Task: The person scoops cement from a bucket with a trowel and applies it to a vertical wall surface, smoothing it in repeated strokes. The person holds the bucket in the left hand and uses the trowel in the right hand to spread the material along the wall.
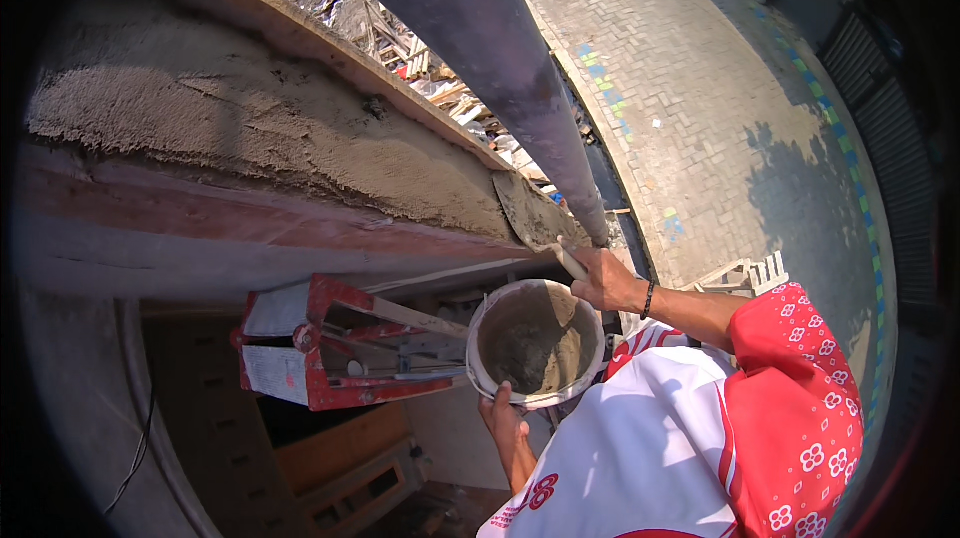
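Observation:
My right hand [606, 280] is closed round the handle of a trowel [518, 210]. The trowel's blade lies against the grey mortar [230, 103] at the near right end of the ledge. My left hand [507, 426] grips the lower rim of a round bucket [597, 350], thumb over the edge and the other fingers mostly hidden beneath. Grey mortar [545, 338] sits inside the bucket, thicker along its right side. A wooden board [330, 46] runs along the far edge of the mortar-covered ledge.
A thick dark pole [500, 58] slants down close beyond the trowel. Left of the bucket is a red-topped stepladder [315, 343], with the building's interior below. Scrap wood [450, 98] lies beyond the board. A paved street [690, 128] stretches along the right, far below.

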Motion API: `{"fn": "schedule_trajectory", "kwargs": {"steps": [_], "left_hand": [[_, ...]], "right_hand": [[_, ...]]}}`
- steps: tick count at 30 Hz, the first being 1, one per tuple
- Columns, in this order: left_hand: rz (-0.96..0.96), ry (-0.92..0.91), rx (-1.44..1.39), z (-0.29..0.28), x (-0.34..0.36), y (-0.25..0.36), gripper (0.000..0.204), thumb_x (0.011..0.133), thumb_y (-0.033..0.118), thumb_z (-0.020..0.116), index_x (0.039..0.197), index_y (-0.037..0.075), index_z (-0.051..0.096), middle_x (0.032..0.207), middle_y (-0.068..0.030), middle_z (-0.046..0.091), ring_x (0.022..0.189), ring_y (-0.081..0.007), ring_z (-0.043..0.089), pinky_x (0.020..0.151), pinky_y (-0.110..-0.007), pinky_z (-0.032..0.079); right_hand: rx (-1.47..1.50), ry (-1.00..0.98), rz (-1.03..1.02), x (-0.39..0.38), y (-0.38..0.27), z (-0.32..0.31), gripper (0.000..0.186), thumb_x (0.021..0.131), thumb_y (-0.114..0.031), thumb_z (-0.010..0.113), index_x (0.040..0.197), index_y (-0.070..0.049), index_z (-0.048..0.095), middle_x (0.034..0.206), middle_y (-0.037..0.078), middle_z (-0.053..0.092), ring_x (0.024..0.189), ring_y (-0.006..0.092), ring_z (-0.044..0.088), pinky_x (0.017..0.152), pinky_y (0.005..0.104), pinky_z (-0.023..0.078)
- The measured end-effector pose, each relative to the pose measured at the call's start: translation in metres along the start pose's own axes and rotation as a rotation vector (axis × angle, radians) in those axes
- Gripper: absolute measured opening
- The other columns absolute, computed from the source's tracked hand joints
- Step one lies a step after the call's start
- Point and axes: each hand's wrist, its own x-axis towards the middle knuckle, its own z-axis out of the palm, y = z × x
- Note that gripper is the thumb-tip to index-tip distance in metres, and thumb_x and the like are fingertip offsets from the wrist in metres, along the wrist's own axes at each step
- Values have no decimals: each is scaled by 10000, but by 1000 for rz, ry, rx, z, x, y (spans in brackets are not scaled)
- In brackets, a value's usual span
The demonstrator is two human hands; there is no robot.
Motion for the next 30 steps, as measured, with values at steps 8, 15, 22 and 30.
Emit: {"fn": "schedule_trajectory", "kwargs": {"steps": [8, 15, 22, 30], "left_hand": [[95, -28, -87, 5, 16, -9, 455, 819, 29, 561, 1257, -78, 496, 1154, -177, 593, 971, -269, 613, 706, -348, 539], [67, -17, -104, 1, 4, -6, 482, 833, 34, 557, 1300, -47, 465, 1147, -175, 595, 937, -271, 623, 675, -345, 536], [54, 87, -85, -1, -12, -1, 418, 860, 63, 543, 1267, -23, 498, 1065, -159, 626, 702, -219, 638, 430, -295, 466], [74, 48, -76, -7, -5, -5, 425, 858, 79, 550, 1272, -6, 506, 1066, -148, 631, 690, -188, 631, 390, -268, 427]], "right_hand": [[-39, -29, 57, -55, -20, -12, 742, 722, -79, 594, 1392, 51, 303, 1062, 300, 559, 974, 465, 560, 826, 474, 464], [-110, 67, 171, -22, 42, 22, 701, 740, -82, 546, 1393, 22, 311, 1066, 331, 550, 976, 473, 556, 834, 532, 443], [-189, 25, 137, 11, 76, 51, 765, 722, -43, 536, 1415, 64, 230, 786, 317, 582, 804, 499, 580, 724, 526, 463], [-39, -139, 253, 11, 55, 28, 802, 719, -61, 569, 1427, 66, 215, 755, 324, 575, 766, 453, 608, 692, 490, 463]]}}
